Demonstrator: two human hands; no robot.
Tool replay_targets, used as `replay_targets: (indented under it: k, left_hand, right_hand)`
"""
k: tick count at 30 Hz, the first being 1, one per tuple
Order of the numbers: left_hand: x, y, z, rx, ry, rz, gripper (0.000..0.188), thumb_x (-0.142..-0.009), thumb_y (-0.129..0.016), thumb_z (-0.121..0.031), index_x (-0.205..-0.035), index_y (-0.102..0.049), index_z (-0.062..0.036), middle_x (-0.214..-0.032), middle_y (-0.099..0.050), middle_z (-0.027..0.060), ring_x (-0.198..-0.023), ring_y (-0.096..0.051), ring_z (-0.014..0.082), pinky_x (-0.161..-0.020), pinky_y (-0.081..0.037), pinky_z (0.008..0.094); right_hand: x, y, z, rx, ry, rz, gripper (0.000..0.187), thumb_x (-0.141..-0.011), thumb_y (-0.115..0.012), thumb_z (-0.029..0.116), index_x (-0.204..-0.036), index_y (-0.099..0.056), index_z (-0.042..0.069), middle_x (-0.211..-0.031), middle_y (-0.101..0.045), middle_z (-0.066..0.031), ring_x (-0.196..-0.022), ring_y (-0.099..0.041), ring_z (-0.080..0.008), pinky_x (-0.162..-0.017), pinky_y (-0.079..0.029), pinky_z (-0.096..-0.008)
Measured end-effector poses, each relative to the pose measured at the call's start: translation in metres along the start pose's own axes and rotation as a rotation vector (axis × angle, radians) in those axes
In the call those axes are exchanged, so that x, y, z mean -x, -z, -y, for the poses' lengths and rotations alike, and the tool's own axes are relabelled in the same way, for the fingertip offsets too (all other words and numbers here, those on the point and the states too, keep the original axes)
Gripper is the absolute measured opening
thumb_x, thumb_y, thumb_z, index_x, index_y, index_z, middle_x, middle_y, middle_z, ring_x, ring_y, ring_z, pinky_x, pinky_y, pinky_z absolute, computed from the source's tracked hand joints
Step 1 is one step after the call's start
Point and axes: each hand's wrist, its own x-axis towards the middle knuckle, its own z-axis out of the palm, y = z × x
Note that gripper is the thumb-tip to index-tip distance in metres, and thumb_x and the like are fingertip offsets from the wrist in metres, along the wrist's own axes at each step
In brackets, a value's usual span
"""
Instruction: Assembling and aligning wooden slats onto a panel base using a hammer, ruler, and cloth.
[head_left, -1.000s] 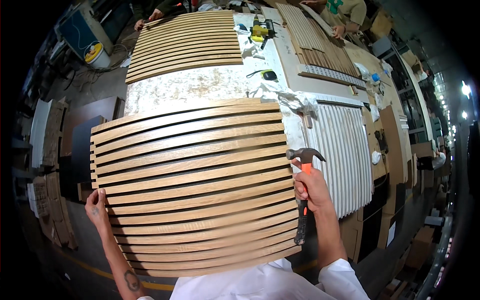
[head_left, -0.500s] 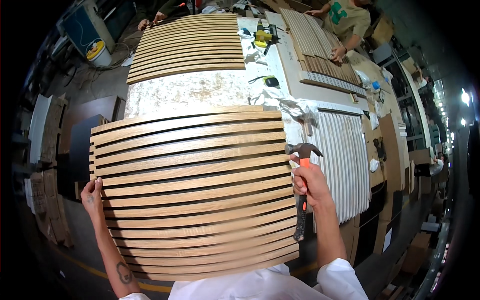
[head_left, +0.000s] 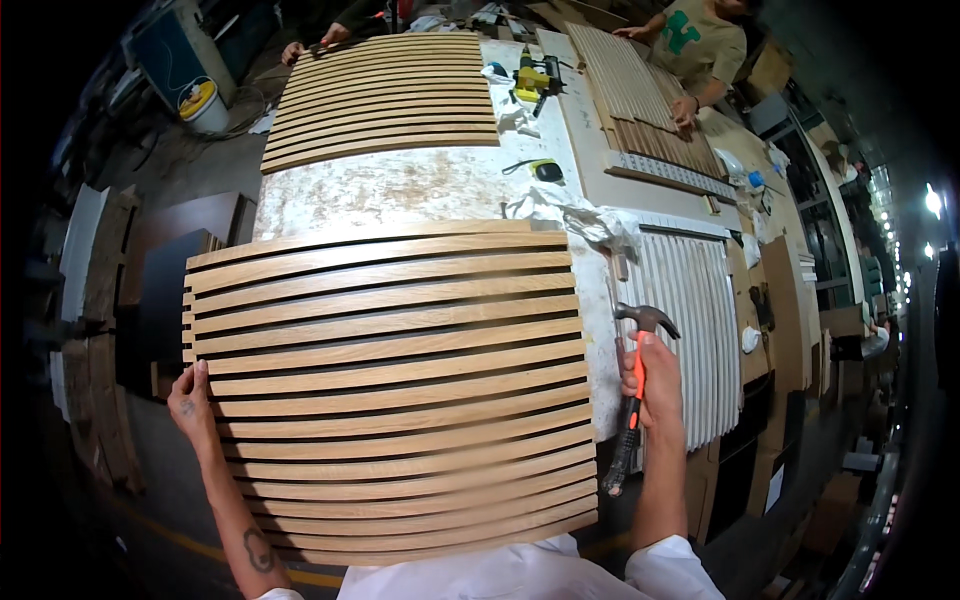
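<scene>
At centre, a slatted wood panel [head_left: 385, 390] lies flat on the tabletop [head_left: 400, 190], its long oak-coloured slats running left to right with dark gaps between them; its near edge overhangs toward the person's white shirt [head_left: 500, 575]. Left hand [head_left: 192, 405]: fingers rest against the panel's left edge, about halfway down; whether they curl under the edge cannot be told. Right hand [head_left: 655, 385]: closed round the orange-and-black handle of a claw hammer [head_left: 633, 390], just beside the panel's right edge; the steel head is uppermost, the handle end points down toward the person. To the right of the hammer, a white ribbed panel [head_left: 690, 340] lies alongside. Crumpled white cloth [head_left: 575, 215] sits just beyond the wood panel's far right corner. Farther back on the tabletop, a second slatted panel [head_left: 385, 100] lies well apart from the first, with bare mottled surface between them. Beside it are a yellow power tool [head_left: 532, 80] and a small black-and-yellow tool [head_left: 545, 170]. At top right, a person in a green shirt [head_left: 700, 40] rests a hand on further slatted strips [head_left: 645, 110]. A yellow-lidded bucket [head_left: 205, 105] stands on the floor at upper left.
</scene>
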Motion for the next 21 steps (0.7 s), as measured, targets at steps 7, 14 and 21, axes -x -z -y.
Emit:
replay_targets:
  k: [7, 14, 21]
  left_hand:
    - [0.003, -0.001, 0.002, 0.039, 0.003, -0.005, 0.049, -0.085, -0.074, -0.039, -0.104, -0.069, 0.0061, -0.095, -0.070, 0.0137, -0.088, -0.064, 0.0181, -0.083, -0.049, 0.0299]
    - [0.006, -0.004, -0.002, 0.071, 0.026, -0.023, 0.045, -0.085, -0.075, -0.035, -0.101, -0.069, 0.0059, -0.093, -0.070, 0.0121, -0.085, -0.063, 0.0168, -0.080, -0.050, 0.0287]
    - [0.003, -0.002, 0.005, 0.018, -0.007, -0.075, 0.042, -0.084, -0.075, -0.035, -0.098, -0.070, 0.0047, -0.090, -0.071, 0.0120, -0.082, -0.064, 0.0177, -0.079, -0.050, 0.0311]
  right_hand:
    - [-0.001, -0.010, -0.007, 0.242, 0.029, 0.099, 0.027, -0.102, -0.048, 0.026, -0.109, -0.057, 0.002, -0.063, -0.050, -0.0006, -0.044, -0.043, -0.0060, -0.038, -0.035, -0.0213]
    - [0.004, -0.018, -0.006, 0.299, 0.048, 0.118, 0.028, -0.101, -0.050, 0.027, -0.111, -0.057, 0.002, -0.059, -0.048, 0.0000, -0.044, -0.042, -0.0053, -0.037, -0.033, -0.0213]
    - [-0.004, -0.017, 0.001, 0.215, -0.063, 0.165, 0.029, -0.101, -0.051, 0.028, -0.110, -0.057, 0.002, -0.060, -0.048, -0.0012, -0.042, -0.041, -0.0071, -0.038, -0.033, -0.0220]
